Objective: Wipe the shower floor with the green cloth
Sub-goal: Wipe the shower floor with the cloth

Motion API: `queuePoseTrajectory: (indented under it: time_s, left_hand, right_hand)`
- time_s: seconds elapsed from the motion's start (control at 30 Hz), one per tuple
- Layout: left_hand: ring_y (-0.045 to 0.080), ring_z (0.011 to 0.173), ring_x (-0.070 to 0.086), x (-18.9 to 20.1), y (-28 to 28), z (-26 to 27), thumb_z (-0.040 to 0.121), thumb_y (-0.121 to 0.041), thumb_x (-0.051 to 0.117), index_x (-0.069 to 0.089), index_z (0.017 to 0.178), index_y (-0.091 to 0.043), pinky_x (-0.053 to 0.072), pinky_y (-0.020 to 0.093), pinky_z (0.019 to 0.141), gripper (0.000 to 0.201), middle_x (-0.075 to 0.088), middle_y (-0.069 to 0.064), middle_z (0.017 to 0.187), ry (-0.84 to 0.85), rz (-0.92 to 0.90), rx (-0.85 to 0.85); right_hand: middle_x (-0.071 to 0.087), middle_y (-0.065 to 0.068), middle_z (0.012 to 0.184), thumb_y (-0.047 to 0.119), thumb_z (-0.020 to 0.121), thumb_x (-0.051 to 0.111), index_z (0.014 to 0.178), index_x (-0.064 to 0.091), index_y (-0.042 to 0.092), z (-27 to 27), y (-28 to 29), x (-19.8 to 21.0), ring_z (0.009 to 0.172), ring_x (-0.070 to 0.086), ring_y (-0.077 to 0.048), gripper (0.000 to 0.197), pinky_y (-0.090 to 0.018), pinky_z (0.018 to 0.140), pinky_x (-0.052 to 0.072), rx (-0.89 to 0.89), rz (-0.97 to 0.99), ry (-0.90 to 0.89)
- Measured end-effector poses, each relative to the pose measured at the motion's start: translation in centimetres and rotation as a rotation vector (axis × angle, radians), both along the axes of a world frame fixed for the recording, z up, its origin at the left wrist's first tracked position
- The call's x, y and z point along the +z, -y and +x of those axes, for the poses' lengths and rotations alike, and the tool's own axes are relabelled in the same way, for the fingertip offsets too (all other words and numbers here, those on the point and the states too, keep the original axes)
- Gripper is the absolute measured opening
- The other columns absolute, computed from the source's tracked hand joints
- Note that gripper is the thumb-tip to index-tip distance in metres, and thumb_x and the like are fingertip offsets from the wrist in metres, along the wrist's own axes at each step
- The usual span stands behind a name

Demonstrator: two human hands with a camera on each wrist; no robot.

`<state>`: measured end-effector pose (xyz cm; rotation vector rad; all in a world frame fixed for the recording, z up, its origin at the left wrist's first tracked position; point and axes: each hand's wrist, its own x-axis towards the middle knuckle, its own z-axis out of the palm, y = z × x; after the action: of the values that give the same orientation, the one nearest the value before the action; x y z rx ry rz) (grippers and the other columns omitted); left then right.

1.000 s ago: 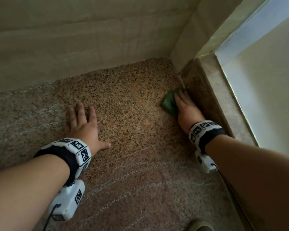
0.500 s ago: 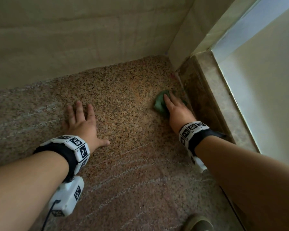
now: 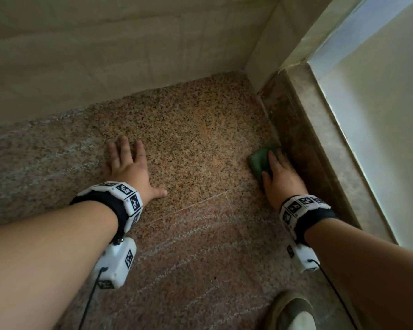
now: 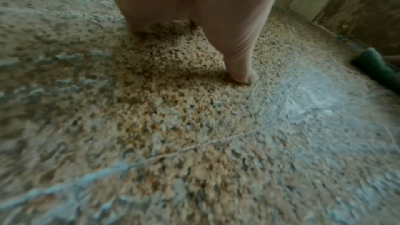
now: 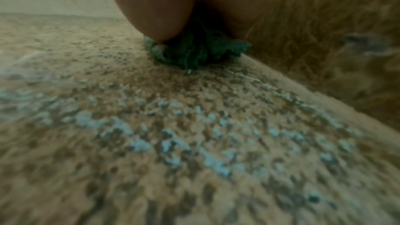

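Note:
The green cloth [image 3: 259, 160] lies bunched on the speckled granite shower floor [image 3: 188, 139], right beside the brown stone kerb. My right hand [image 3: 280, 172] presses down on it with flat fingers, covering most of it. The right wrist view shows the cloth [image 5: 190, 52] squashed under the palm, its edges sticking out. My left hand [image 3: 126, 167] is planted flat on the floor, fingers spread, thumb [image 4: 240, 61] touching the stone. In the left wrist view the cloth [image 4: 376, 67] shows at the right edge.
The brown stone kerb [image 3: 303, 144] runs along the right side, with a pale panel [image 3: 379, 115] beyond it. Beige wall tiles [image 3: 105, 55] close off the far side and the corner. Whitish streaks [image 3: 188, 246] mark the nearer floor. A shoe toe [image 3: 293, 313] shows at the bottom.
My right hand slid the cloth left, away from the kerb, then back against it and a little nearer to me. The left hand stayed planted.

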<state>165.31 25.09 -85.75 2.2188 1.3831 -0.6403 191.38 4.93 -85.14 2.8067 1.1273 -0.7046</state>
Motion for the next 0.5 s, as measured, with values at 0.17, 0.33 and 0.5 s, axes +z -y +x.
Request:
queuePoseTrajectory:
  time_s: [0.17,0.33,0.5]
  left_hand:
    - [0.03,0.148,-0.024,-0.3,0.7,-1.7,0.075,-0.069,0.069,-0.011,0.157,-0.025,-0.003,0.049,0.122,0.123,-0.028,0.002,0.161,0.08,0.054,-0.031]
    - [0.028,0.148,-0.024,-0.7,1.4,-2.1,0.081,-0.067,0.064,-0.009,0.157,-0.029,0.0,0.049,0.123,0.112,-0.028,0.0,0.161,0.094,0.063,-0.033]
    - [0.028,0.149,-0.021,-0.5,2.2,-2.0,0.086,-0.062,0.062,-0.004,0.158,-0.028,0.0,0.047,0.123,0.104,-0.022,0.0,0.163,0.099,0.076,-0.018]
  right_hand:
    - [0.001,-0.004,0.165,0.041,0.1,0.048,0.157,0.013,0.024,-0.2,-0.3,0.3,0.152,-0.002,-0.024,0.07,-0.038,0.121,0.009,0.138,0.033,0.112]
    - [0.003,0.001,0.165,0.04,0.1,0.048,0.158,0.014,0.029,0.1,-0.6,-0.2,0.151,0.001,-0.022,0.068,-0.038,0.122,0.01,0.111,0.038,0.007]
    - [0.0,0.001,0.165,0.034,0.101,0.049,0.157,0.019,0.026,-1.2,-1.0,-1.1,0.151,-0.002,-0.022,0.064,-0.038,0.122,0.007,-0.028,0.131,-0.036]
